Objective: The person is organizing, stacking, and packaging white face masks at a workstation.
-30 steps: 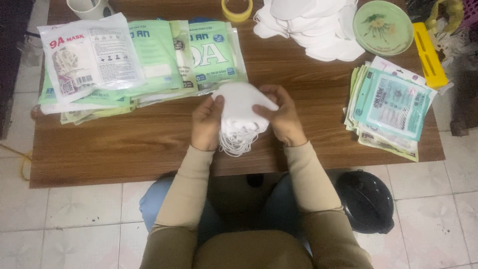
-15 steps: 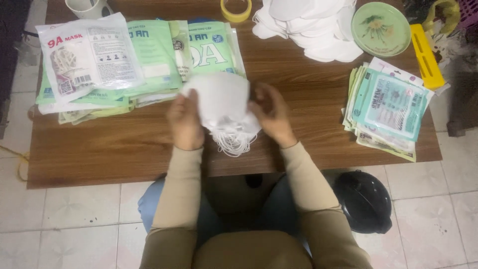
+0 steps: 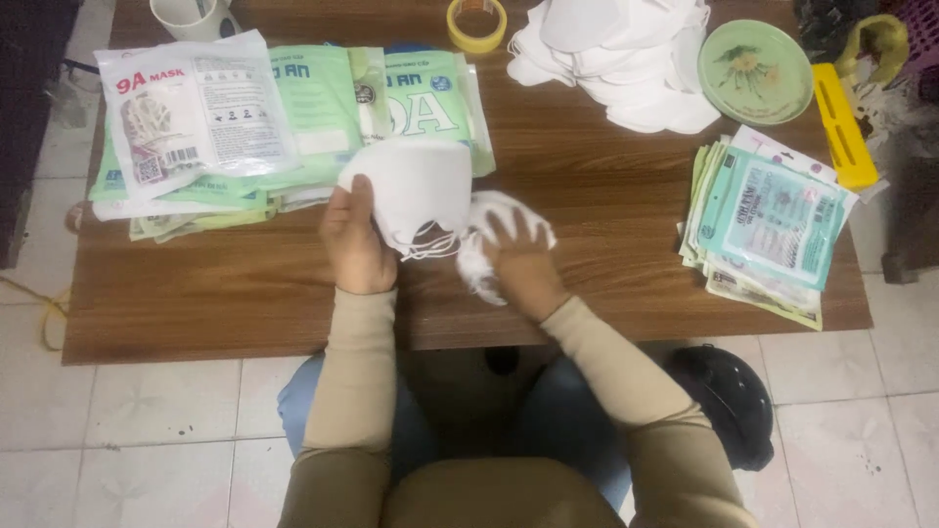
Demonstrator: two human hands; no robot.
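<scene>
Left hand [image 3: 354,240] grips soft white fabric face masks [image 3: 406,186] mid-table; right hand [image 3: 518,256] lies flat, fingers spread, on more white masks [image 3: 481,266]. Dangling ear loops could snag, pulling masks off wooden table [image 3: 245,293].

A brown wood-grain table [image 3: 245,293] fills the upper view, standing on a floor of pale, speckled square tiles [image 3: 176,440] with dark grout lines. Dark furniture [image 3: 29,127] edges the far left, and another dark piece [image 3: 915,215] stands at the right. Lighting is soft and even.
</scene>
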